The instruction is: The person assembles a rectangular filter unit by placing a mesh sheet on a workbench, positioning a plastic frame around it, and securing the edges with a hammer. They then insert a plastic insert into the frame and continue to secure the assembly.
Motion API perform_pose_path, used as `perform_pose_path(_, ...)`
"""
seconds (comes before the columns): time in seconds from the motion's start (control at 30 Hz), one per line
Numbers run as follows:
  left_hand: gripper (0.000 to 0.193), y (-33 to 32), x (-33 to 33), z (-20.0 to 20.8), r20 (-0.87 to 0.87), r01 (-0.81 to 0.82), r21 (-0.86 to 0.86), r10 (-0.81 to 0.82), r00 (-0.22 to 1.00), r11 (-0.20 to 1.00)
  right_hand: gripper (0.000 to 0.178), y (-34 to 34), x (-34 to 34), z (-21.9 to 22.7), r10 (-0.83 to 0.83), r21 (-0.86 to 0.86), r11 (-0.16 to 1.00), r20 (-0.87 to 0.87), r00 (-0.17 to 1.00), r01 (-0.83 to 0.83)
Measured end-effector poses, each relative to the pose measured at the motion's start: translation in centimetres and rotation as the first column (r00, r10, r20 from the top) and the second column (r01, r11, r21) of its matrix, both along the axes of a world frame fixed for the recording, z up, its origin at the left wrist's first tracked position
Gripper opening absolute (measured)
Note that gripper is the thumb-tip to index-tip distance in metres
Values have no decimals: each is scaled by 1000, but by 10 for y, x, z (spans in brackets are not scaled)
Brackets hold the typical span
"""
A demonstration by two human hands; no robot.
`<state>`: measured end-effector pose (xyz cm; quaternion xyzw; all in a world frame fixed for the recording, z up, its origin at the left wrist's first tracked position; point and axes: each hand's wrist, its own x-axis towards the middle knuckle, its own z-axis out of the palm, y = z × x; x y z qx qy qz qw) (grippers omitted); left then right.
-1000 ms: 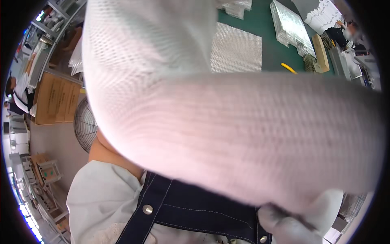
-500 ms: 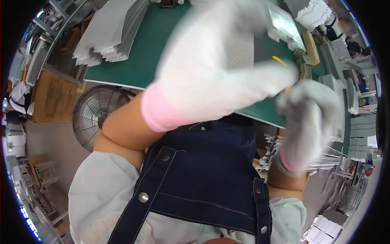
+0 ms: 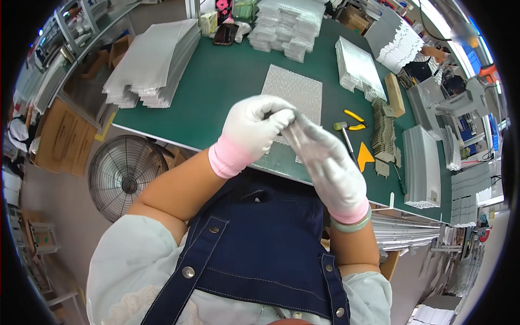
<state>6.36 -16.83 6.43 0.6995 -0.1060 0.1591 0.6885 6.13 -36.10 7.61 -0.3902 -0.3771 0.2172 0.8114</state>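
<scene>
Both hands wear white gloves with pink cuffs and meet above the near edge of the green table [image 3: 227, 70]. My left hand [image 3: 254, 130] is closed, its thumb and fingers pinching the fingertip end of the right glove [image 3: 303, 143]. My right hand [image 3: 336, 173] has its fingers stretched out toward the left, grey-smudged on the glove, with nothing seen in its grip. A bracelet [image 3: 352, 225] circles the right wrist. Behind the hands lies a grey textured sheet [image 3: 298, 89], partly hidden by them.
Silvery sheets are stacked [image 3: 157, 59] at left; bubble-wrapped packs [image 3: 287, 24] stand at the back. At right lie yellow-handled pliers [image 3: 355, 115], a hammer [image 3: 341, 126], an orange scraper [image 3: 365, 156], grey metal parts [image 3: 383, 132] and white panels [image 3: 422, 168]. A floor fan [image 3: 128, 184] stands at left.
My hands were apart, raised and blurred. They have come down and together, the right moving left, and the left now pinches the right glove's fingertips. More of the table shows.
</scene>
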Motion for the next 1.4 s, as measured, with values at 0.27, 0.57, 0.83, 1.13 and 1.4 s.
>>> perform_pose_path(0.27,39,-2,-20,6,374,13,424,-188,908,906,54,-8,-20,-1,-53,-167,986,-145,988,28)
perform_pose_path(0.57,48,34,-69,42,587,-56,639,-439,680,767,79,-4,-65,14,422,-268,878,41,905,-397)
perform_pose_path(0.83,24,44,-86,37,534,-101,514,-225,815,852,85,0,-64,8,423,-185,904,268,866,-385)
perform_pose_path(1.13,32,38,-73,57,39,354,779,-604,796,517,79,-13,-56,-2,461,-464,836,302,834,-294)
perform_pose_path(1.4,31,73,-90,37,256,78,850,-538,803,521,82,-15,-65,11,511,-233,800,-218,831,-553)
